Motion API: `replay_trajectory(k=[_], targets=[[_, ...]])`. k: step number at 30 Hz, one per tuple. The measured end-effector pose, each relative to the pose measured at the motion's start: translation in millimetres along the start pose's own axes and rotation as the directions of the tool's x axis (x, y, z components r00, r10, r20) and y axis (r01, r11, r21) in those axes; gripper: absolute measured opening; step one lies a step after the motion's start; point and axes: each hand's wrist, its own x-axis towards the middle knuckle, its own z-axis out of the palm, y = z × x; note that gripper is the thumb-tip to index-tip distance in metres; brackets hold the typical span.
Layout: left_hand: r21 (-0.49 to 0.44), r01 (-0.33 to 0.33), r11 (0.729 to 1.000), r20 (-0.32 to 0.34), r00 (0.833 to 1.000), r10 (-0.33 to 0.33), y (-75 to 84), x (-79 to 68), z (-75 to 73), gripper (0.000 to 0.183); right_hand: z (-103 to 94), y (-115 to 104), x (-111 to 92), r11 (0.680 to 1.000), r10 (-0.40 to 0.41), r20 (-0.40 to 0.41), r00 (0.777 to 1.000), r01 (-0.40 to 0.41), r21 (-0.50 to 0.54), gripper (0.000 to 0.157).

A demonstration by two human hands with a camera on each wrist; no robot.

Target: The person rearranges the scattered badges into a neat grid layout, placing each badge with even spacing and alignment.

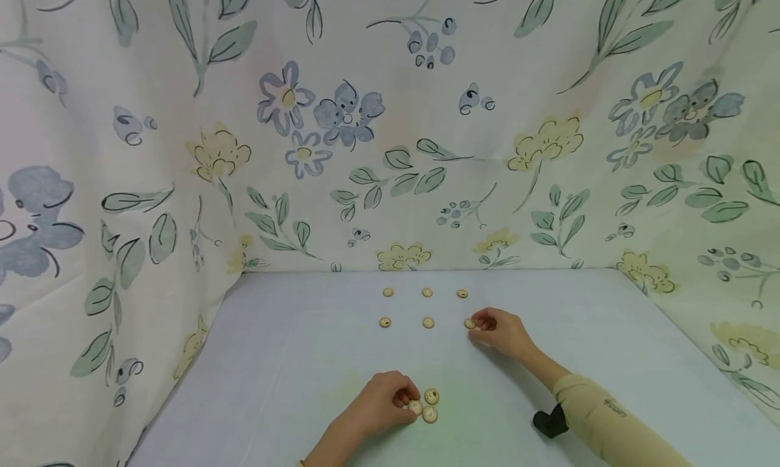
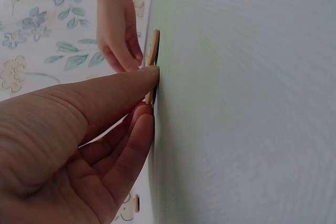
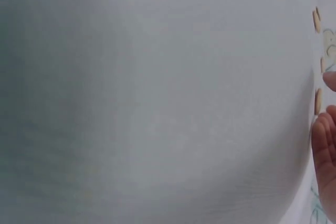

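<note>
My left hand (image 1: 385,405) is low in the head view, with thumb and fingertips pinching a small round wooden disc (image 1: 416,407). Two similar discs lie right beside it, one with a dark spot (image 1: 431,396) and a plainer one (image 1: 430,413). In the left wrist view the pinched disc (image 2: 150,97) is seen edge-on, partly hidden by the thumb. Farther back, my right hand (image 1: 504,333) has thumb and fingertips around another wooden disc (image 1: 470,323) at the right end of the nearer row. That disc (image 3: 318,101) shows between thumb and fingers at the right wrist view's edge.
Several more discs lie in two rows at the back, including a middle one (image 1: 428,323) and a far left one (image 1: 388,292). A pale cloth covers the table (image 1: 292,359). Floral curtains (image 1: 390,115) hang behind and at both sides. A black object (image 1: 550,423) sits under the right sleeve.
</note>
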Motion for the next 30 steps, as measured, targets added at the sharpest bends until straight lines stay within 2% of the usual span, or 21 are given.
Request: replay_trajectory(k=[13, 21, 30], targets=[[0.017, -0.01, 1.0, 0.004, 1.0, 0.009, -0.9, 0.8, -0.1, 0.017, 5.7, -6.3, -26.3, 0.996, -0.011, 0.037, 0.999, 0.007, 0.085, 0.026], [0.002, 0.002, 1.0, 0.004, 1.0, -0.002, -0.1, 0.9, -0.1, 0.017, 10.9, -25.0, -45.7, 0.986, -0.114, 0.102, 0.988, 0.099, 0.137, 0.024], [0.018, -0.009, 1.0, 0.0, 1.0, 0.009, -2.7, 2.7, -0.1, 0.018, 27.5, -40.8, -62.7, 0.958, -0.246, 0.197, 0.949, 0.206, 0.201, 0.023]])
